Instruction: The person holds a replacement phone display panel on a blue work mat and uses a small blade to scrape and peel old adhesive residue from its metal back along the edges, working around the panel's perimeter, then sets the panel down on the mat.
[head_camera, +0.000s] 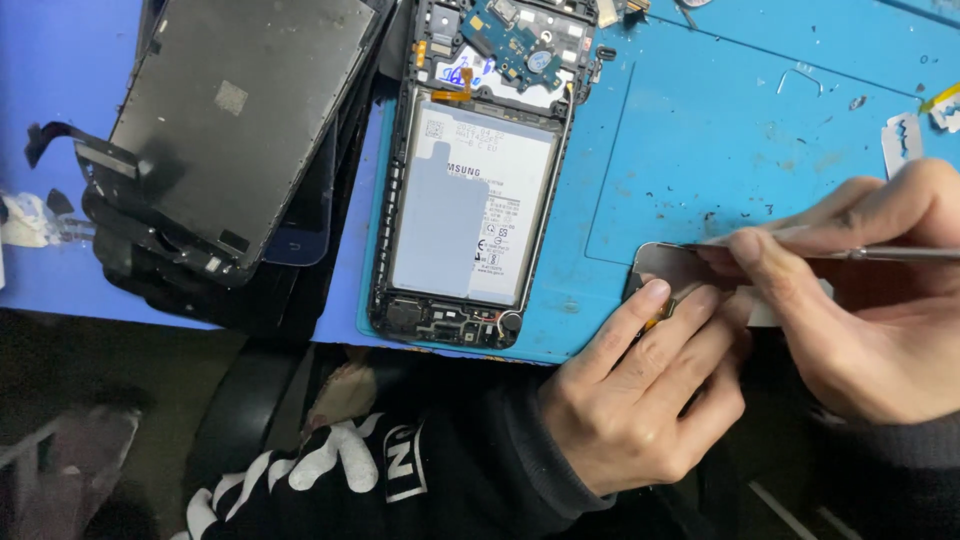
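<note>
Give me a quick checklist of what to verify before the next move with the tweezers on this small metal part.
1. Left hand pins the small metal part on the blue mat: ok.
2. Right hand grips the tweezers: ok.
3. Tweezer tip visible at the part: cannot tell, fingers cover it.
4. Opened phone lies apart from both hands: ok.
5. Razor blade loose near the right hand: not ok.

Blue work mat (700, 110) covered the bench. Opened phone (470, 170) with exposed battery lay on it. Left of the phone sat a stack of dark screens (230, 130). Far right of the phone lay a razor blade (901, 142).
</note>
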